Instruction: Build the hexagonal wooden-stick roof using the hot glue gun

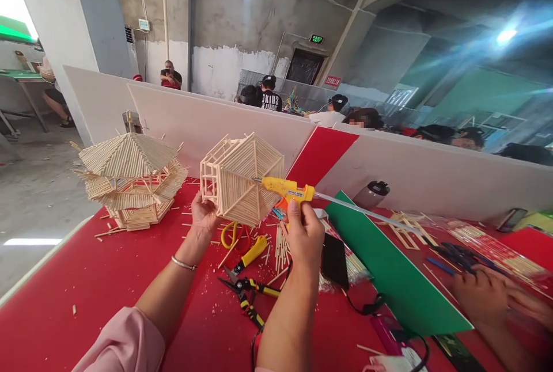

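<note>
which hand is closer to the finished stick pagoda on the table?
Left. The left hand holds the stick model just right of the finished pagoda; the right hand, gripping the glue gun, is farther right.

Bright, glaring ceiling lamp upper right; edges stretched and blurred.

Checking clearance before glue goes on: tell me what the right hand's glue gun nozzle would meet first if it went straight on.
The right hand points the glue gun leftward; its nozzle is about touching the stick roof model held by the left hand.
</note>
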The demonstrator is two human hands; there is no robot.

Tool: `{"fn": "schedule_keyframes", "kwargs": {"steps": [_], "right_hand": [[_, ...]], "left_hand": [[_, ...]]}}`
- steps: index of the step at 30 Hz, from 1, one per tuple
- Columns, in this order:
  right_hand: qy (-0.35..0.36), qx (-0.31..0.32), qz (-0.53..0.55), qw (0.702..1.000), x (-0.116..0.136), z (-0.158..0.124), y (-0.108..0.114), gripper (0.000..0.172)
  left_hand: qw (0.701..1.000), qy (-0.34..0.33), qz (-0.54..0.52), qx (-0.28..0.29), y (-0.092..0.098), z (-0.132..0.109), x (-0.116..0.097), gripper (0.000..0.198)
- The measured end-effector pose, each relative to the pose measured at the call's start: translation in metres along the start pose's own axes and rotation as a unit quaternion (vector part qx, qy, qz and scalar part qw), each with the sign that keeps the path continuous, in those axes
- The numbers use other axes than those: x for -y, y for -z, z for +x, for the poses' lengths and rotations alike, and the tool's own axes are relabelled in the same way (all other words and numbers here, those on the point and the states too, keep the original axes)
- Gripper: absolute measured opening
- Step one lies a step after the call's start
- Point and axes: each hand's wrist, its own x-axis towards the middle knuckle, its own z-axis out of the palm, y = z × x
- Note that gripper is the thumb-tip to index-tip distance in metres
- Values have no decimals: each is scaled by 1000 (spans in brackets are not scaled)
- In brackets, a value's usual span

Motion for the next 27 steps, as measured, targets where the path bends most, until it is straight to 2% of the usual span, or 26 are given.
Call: {"fn": "schedule_keyframes", "kwargs": {"steps": [4,8,14,19,23,27], "right_hand": [[-8,-16,-4,1000,2,-1,-2,35],[16,-8,-41,999,7,-4,-4,39],[81,-74,-146,983,14,-8,-10,46],[140,-103,-204,963,0,-1,-9,48],[216,-117,-252,936,-12,4,-7,47],[242,-127,-267,924,-18,4,-8,46]], "left_hand": [[999,-10,-30,-43,-9,-7,0,25],[997,-17,-35,-69,-13,-11,1,24],[994,-34,-34,-100,-15,-11,-1,23],[994,-48,10,-97,-19,-15,-3,28],[994,-60,10,-92,-21,-17,-4,22],[992,-72,10,-100,-23,-19,-4,16]]}}
